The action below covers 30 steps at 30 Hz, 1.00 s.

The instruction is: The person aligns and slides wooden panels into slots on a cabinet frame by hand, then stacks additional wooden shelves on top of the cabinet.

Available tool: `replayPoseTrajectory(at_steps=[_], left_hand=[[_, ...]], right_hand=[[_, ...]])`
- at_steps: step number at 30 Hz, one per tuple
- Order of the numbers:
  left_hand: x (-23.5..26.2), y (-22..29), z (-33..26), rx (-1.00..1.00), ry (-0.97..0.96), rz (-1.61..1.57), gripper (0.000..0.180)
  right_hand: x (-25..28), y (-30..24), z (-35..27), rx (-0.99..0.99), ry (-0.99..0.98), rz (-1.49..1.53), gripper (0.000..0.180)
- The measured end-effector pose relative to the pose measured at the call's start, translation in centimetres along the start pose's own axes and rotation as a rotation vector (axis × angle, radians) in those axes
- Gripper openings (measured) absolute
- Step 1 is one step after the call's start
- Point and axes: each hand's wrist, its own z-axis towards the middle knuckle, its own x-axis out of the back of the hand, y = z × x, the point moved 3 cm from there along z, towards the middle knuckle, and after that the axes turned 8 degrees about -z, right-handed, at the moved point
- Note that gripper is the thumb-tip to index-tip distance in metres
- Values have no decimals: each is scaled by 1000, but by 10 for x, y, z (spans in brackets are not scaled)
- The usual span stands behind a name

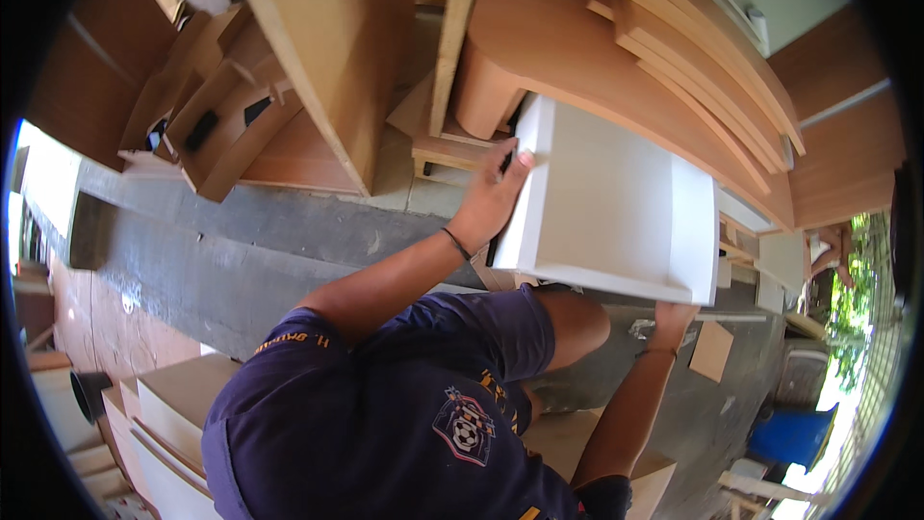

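Observation:
A white drawer (602, 279), shallow and open-topped, is held out in front of me, its far end at the underside of a light-brown wooden desk (549, 48). I cannot tell whether that end sits inside the desk. My left hand (496, 197) is closed on the drawer's left wall, thumb on the upper edge. Dark strips, maybe slide rails, show along that side. At the near right corner, my right hand (675, 318) grips from below, with most of its fingers hidden under the drawer. Nothing lies in the drawer.
Curved wooden boards (693, 48) are stacked on the desk. A tall wooden panel (318, 48) stands left of it, near open wooden boxes (226, 130). A small board (710, 351) lies on the grey floor to the right, with a blue container (791, 438) beyond. White panels (173, 414) stand at lower left.

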Motion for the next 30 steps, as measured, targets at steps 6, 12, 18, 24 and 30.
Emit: replayPoseTrajectory(at_steps=[6, 12, 18, 24, 30], left_hand=[[2, 52, -3, -388, 134, 271, 39], [-31, 140, 34, -903, -237, 712, 35], [-49, 135, 106, -593, -381, 1327, 59], [-57, 124, 104, -441, -468, 1525, 73], [-48, 124, 105, -432, -468, 1540, 72]], right_hand=[[-21, -27, -30, 135, 554, -219, 48], [-129, -17, -158, 1045, 265, -1115, 64], [-193, -12, -143, 881, -33, -1388, 65], [-212, -13, -102, 872, -8, -1344, 57], [-218, -11, -104, 877, -47, -1330, 54]])
